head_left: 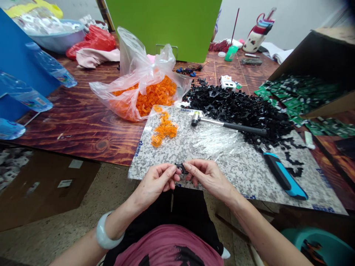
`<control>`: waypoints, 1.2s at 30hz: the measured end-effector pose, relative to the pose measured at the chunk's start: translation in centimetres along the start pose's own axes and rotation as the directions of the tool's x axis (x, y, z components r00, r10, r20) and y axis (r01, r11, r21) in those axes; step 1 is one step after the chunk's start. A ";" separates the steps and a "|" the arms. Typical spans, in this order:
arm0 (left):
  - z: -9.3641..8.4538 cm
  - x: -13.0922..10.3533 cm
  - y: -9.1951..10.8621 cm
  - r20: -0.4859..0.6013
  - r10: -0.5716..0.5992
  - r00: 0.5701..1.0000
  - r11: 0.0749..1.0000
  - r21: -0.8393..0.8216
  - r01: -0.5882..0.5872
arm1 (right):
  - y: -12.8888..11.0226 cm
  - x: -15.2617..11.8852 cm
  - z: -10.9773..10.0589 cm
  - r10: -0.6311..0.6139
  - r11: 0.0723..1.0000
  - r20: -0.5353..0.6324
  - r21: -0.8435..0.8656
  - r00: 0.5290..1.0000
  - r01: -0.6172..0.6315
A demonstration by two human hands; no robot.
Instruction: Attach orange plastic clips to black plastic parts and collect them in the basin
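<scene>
Between my two hands, over the front edge of the speckled board, is a small black plastic part with a curved opening. My left hand pinches its left end between thumb and fingers. The right end is gripped the same way by my right hand. Several orange plastic pieces lie on the board just beyond my hands. To their right is a spread of thin clear strips. A hammer with a black grip rests behind them, against a big heap of black plastic parts.
A clear bag of orange pieces stands behind the board. On the right lie a blue-black utility knife and a tipped box spilling green circuit boards. Plastic bottles are at left; a teal tub sits below right.
</scene>
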State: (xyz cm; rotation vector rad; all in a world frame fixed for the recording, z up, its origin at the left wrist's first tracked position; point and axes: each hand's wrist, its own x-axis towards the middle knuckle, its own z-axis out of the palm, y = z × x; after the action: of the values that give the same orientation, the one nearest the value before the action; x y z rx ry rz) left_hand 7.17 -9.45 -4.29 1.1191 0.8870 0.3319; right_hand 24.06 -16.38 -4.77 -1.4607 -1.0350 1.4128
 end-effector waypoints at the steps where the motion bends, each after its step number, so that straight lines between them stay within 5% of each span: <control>1: 0.0 -0.1 0.0 -0.002 0.011 1.000 1.000 0.008 -0.011 | -0.1 0.0 0.0 0.000 1.000 0.017 0.004 1.000 0.000; 5: 0.4 -0.5 0.0 -0.031 0.084 0.996 0.995 0.049 -0.083 | -0.4 -0.1 0.7 -0.054 0.998 0.005 -0.018 0.999 0.054; 11: 0.9 -0.8 0.4 -0.145 0.184 0.972 0.981 0.083 -0.174 | -0.6 -0.2 1.9 -0.252 0.929 -0.167 -0.319 0.953 0.190; 16: 0.0 -0.6 0.3 -0.148 0.151 0.978 0.988 0.062 -0.143 | -1.8 2.1 0.4 -0.275 0.883 0.002 -0.394 0.961 0.254; 19: -0.9 -0.6 -0.1 -0.176 0.105 0.979 0.994 -0.018 -0.110 | -2.7 4.9 -1.0 -0.413 0.762 -0.036 -0.561 0.910 0.323; 24: -2.0 -1.2 -0.2 -0.217 0.053 0.975 0.985 -0.151 -0.088 | -3.1 9.7 -2.3 -0.505 0.572 -0.080 -0.776 0.859 0.264; 36: -3.1 -1.6 -0.5 -0.183 0.032 0.983 0.977 -0.202 -0.069 | -4.5 14.5 -2.1 -0.401 0.493 -0.135 -0.866 0.906 0.089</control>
State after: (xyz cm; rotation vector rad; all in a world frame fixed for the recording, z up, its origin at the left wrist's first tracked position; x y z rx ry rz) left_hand 3.67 -8.74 -4.48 0.9295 0.9591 0.5619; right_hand 26.49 -1.23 -4.96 -2.0087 -1.7637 0.3440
